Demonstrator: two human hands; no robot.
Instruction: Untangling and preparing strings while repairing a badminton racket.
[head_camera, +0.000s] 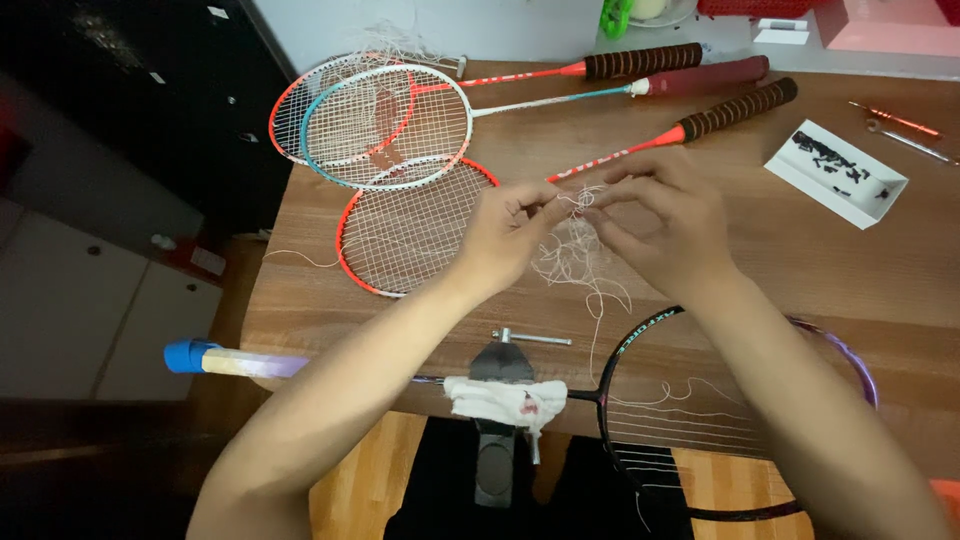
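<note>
Surface: wooden table (800, 270) under dim light, with a dark cabinet and pale cupboard doors to its left and a white wall behind.
Far left: blue-capped racket handle (215, 360) lies along the near edge of the table.
Upper left: three strung rackets (400, 150) overlap on the table, two red-framed and one white and teal, with loose cut string on the top one; their grips point right, toward the back edge.
Clamp: dark vise (500, 400) at the near edge grips the shaft of a black racket frame (640, 430), padded by a white cloth (505, 398) with a red stain.
Left hand: left hand (505, 240) is raised over the table, fingers curled, thumb and forefinger pinched shut on the tangle of white string (575, 235).
String: the tangle hangs between both hands above the table, just past the black frame, with strands trailing down to it.
Right hand: right hand (665, 220) faces the left one, its fingertips closed on the same knot of string at the top of the tangle.
Black frame: only partly strung, with a few cross strands showing.
Right: white tray (835, 172) of small dark pieces sits well apart from the hands.
Far right: two slim tools (905, 130), one orange, lie near the back edge.
</note>
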